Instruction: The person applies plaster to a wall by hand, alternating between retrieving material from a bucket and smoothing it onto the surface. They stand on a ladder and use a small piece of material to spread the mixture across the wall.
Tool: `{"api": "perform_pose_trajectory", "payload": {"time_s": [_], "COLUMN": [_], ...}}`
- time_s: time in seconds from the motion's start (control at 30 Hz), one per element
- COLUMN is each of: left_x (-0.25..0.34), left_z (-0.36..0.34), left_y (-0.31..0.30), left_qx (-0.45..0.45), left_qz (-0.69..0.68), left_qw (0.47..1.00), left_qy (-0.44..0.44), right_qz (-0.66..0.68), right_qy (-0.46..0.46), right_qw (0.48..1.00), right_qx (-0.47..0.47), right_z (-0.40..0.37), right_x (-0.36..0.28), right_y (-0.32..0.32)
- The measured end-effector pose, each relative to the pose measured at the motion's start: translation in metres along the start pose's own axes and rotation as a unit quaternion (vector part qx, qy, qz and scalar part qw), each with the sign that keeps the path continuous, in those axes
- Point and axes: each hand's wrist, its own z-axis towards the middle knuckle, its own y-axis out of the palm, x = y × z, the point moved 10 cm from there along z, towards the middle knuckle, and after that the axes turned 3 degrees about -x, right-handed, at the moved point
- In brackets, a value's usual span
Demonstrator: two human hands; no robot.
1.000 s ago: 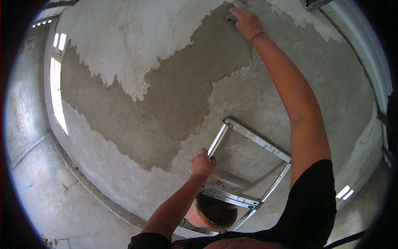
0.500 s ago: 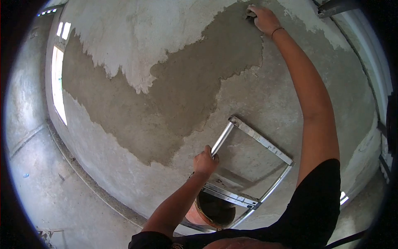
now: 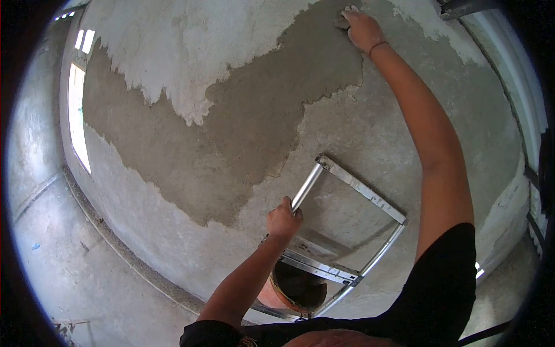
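Note:
My left hand (image 3: 284,220) is wrapped round the side rail of a silver aluminium ladder (image 3: 307,184), just below its top corner. High on the wall, my right hand (image 3: 363,30) is closed on a small dark flat tool (image 3: 341,23), mostly covered by my fingers and pressed to the wall. Beneath it spreads a darker patch of damp plaster (image 3: 248,127) with ragged edges. Below the ladder's rung is an orange bucket (image 3: 276,295) with dark grey mortar (image 3: 300,284) inside.
Pale, drier wall (image 3: 179,46) borders the patch above. A narrow bright opening (image 3: 77,115) stands at the left, with concrete floor (image 3: 63,248) below. A dark beam end (image 3: 465,8) juts out at the upper right.
My right hand has shifted slightly left and down along the wall with the tool. My left hand keeps its hold on the ladder; the whole view has moved a little.

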Motion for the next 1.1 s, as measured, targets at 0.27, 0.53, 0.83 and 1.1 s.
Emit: {"api": "perform_pose_trajectory", "payload": {"time_s": [0.27,0.53,0.83,1.1], "left_x": [0.002,0.003,-0.002,-0.004], "left_z": [-0.002,0.0,0.0,0.001], "left_y": [0.0,-0.002,0.005,0.002], "left_qx": [0.005,0.004,-0.002,0.02], "left_qz": [-0.004,-0.003,0.002,0.021], "left_qw": [1.0,1.0,1.0,0.999], "left_qy": [0.006,0.007,-0.001,-0.027], "right_qz": [0.121,0.068,0.124,0.682], "right_qy": [0.17,-0.08,-0.032,0.119], "right_qw": [0.978,0.993,0.988,0.68], "right_qx": [0.013,0.054,-0.082,-0.24], "right_z": [0.028,0.009,-0.015,-0.258], "right_x": [0.026,-0.014,-0.07,-0.17], "right_y": [-0.024,0.01,0.02,0.022]}}
